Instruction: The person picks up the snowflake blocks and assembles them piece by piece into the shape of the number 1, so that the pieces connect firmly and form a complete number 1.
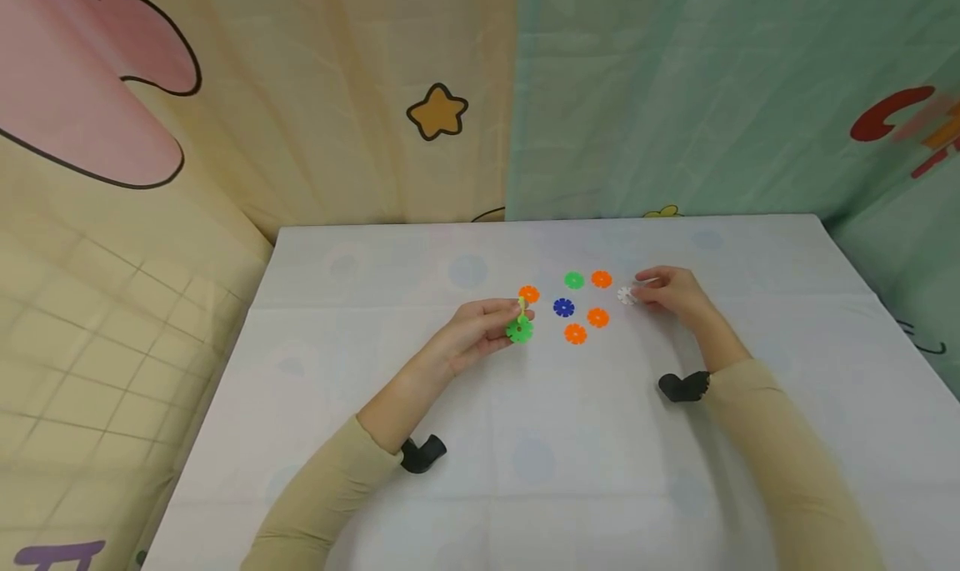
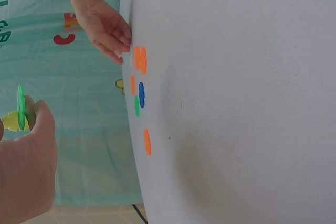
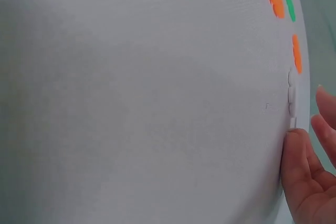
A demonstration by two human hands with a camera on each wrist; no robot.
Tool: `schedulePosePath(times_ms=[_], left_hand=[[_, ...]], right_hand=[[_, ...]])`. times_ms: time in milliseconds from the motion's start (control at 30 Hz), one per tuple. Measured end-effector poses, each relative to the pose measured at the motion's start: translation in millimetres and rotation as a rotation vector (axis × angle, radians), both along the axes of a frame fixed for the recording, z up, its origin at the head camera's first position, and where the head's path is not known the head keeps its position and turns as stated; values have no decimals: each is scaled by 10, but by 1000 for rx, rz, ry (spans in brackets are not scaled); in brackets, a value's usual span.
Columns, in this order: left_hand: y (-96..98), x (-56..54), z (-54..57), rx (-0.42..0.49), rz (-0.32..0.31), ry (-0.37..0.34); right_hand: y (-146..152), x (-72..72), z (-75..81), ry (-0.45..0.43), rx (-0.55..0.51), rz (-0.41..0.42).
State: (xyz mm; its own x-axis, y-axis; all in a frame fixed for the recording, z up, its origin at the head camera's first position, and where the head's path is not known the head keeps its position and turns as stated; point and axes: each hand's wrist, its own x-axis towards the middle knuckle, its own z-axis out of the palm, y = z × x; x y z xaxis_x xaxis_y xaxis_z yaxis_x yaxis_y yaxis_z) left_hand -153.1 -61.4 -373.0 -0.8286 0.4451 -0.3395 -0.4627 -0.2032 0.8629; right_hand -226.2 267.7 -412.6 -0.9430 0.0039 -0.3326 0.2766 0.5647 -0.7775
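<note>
Between thumb and fingers, my left hand (image 1: 474, 331) pinches a green notched plastic disc (image 1: 520, 331) joined to a yellow disc (image 1: 522, 304), raised above the tabletop. In the left wrist view the green disc (image 2: 21, 109) stands edge-on, with the yellow one (image 2: 10, 121) across it. At the right of the loose discs, my right hand (image 1: 678, 294) touches a white notched disc (image 1: 626, 296) with a fingertip. That white disc (image 3: 292, 94) lies flat in the right wrist view, and the other visible fingers stand apart from it.
Flat on the white-covered table (image 1: 487, 438) lie a blue disc (image 1: 564, 308), a green disc (image 1: 573, 280) and several orange discs, among them one at the front (image 1: 575, 334) and one near my left hand (image 1: 528, 293). Patterned curtains (image 1: 360, 96) hang behind the table's back edge.
</note>
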Motion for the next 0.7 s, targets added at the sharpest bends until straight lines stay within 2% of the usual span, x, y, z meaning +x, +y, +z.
schedulePosePath(times_ms=[133, 200, 233, 367, 567, 700], left_hand=[[-4, 18, 20, 9, -7, 9], [1, 12, 18, 5, -4, 1], [12, 36, 80, -18, 7, -13], [30, 9, 51, -22, 13, -30], [36, 6, 44, -16, 13, -25], [31, 5, 39, -13, 11, -30]], right_hand=[[-7, -23, -49, 5, 67, -19], [-17, -32, -67, 30, 128, -4], [-24, -36, -74, 44, 158, 7], [-55, -45, -86, 97, 224, 56], [-100, -58, -61, 76, 248, 73], [-97, -64, -60, 64, 218, 61]])
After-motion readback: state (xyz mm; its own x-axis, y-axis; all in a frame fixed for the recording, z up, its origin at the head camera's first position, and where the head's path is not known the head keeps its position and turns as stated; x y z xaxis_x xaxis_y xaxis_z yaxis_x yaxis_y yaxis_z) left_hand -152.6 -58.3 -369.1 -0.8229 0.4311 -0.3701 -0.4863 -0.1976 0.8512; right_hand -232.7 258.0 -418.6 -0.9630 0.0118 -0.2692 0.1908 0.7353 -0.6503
